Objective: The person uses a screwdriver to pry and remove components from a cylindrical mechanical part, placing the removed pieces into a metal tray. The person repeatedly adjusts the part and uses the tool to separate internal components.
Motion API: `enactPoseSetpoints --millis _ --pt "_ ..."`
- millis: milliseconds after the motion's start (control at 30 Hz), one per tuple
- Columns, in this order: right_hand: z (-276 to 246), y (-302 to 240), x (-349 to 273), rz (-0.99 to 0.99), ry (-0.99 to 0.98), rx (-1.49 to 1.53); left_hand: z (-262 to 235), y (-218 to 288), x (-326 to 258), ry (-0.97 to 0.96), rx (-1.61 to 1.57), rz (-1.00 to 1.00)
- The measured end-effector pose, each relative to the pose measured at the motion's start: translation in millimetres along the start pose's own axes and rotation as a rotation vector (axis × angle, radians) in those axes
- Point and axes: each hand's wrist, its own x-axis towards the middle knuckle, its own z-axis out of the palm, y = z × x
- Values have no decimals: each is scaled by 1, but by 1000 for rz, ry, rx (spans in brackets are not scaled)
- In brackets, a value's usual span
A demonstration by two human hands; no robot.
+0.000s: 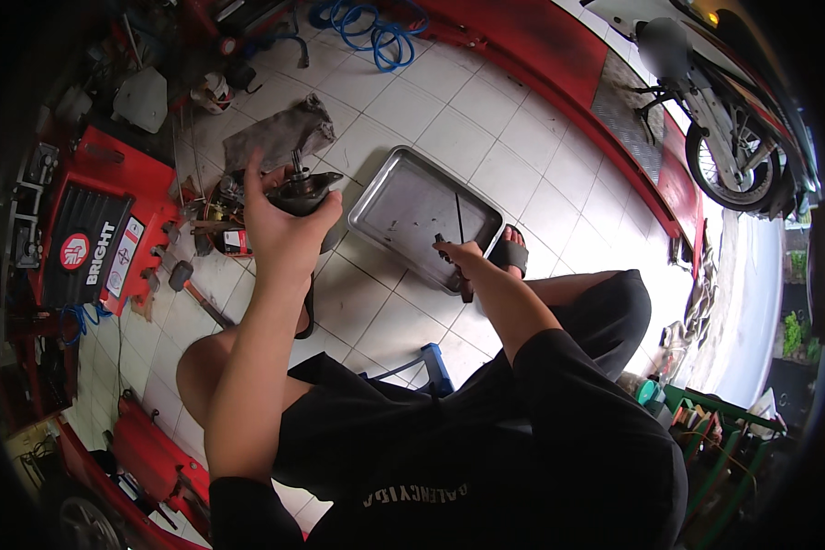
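Left hand (280,215) clamped around the dark metal engine part (301,191) held up over the tiled floor (486,128), right hand (458,258) closed on a thin-shafted tool (458,220) over the steel tray (403,197) — best kept steady, part upright, tool tip low.

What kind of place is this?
Most likely a motorcycle repair shop: a motorcycle parked by a red ramp, a coiled blue air hose, and the left hand holding a greasy metal part.
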Motion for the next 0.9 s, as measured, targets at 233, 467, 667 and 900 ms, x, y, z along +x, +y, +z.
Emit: enactPoseSetpoints --millis 233,467,667,900 --pt "61 11 33 124 -68 351 -3 14 13 -17 -114 -139" --pt "58 36 50 181 6 561 7 17 23 -40 -117 -156" --pt "30 45 49 143 116 292 18 18 15 -43 -85 -119" --pt "-72 -26 20 -148 25 115 31 9 12 -148 -62 26"
